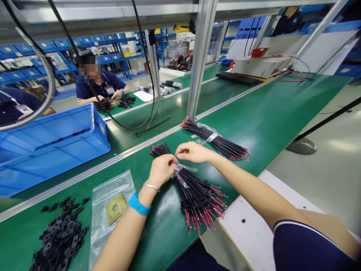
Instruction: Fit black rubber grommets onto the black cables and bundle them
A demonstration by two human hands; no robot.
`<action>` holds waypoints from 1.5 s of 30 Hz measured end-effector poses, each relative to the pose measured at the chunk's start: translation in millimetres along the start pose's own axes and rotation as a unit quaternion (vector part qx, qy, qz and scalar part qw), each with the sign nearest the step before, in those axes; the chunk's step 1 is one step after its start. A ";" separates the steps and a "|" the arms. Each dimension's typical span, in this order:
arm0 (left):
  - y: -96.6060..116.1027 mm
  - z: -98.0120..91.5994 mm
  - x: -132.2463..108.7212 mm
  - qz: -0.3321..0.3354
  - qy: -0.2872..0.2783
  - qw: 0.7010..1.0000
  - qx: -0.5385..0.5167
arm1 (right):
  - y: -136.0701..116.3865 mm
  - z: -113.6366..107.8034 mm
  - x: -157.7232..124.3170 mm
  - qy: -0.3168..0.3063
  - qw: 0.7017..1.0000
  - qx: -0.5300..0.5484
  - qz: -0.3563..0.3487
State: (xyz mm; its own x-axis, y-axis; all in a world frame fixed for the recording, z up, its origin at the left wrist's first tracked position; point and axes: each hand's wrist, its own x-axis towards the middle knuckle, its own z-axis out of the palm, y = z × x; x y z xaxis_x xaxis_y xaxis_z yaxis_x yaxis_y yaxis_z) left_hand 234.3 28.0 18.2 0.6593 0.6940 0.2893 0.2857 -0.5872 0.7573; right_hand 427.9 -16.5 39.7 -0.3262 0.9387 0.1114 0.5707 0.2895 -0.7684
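Note:
A bundle of black cables (pixel 187 180) with red and bare wire ends lies across the bench in front of me. Clear plastic wrap (pixel 180 171) goes round its middle. My left hand (pixel 161 170) is closed at this wrapped part, with a blue band and a silver bracelet on the wrist. Just above the wrap is my right hand (pixel 192 151), fingers curled and thumb pressed in; whatever they pinch is hidden. Beyond it rests a second cable bundle (pixel 225 145), held together by clear wrap.
Many small black plastic parts (pixel 60 233) are heaped at left. Beside them a clear bag (pixel 98 203) lies under a yellow sponge (pixel 115 208). A blue crate (pixel 53 150) and a metal post (pixel 197 64) stand along the bench. Across from me a co-worker (pixel 98 82) handles cables.

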 end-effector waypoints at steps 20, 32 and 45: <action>-14.8 3.5 -25.2 0.189 0.132 0.954 0.193 | -5.3 0.4 8.1 -0.021 0.995 -0.067 -0.075; 2.8 -1.8 -57.1 -0.012 -0.025 0.980 0.196 | 49.2 -6.3 1.4 -0.020 0.985 -0.144 -0.094; -11.9 15.1 -6.2 -0.200 0.012 0.961 -0.191 | 21.4 9.8 0.9 0.180 0.973 -0.118 -0.078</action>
State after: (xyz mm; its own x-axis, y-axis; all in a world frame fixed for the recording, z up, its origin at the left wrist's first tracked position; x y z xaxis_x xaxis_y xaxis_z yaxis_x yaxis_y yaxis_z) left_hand 237.3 24.3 -1.4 0.5329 0.8440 -0.0604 0.2340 -0.0784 0.9691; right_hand 432.5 -11.3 17.2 -0.1613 0.8724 0.4614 0.7068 0.4284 -0.5630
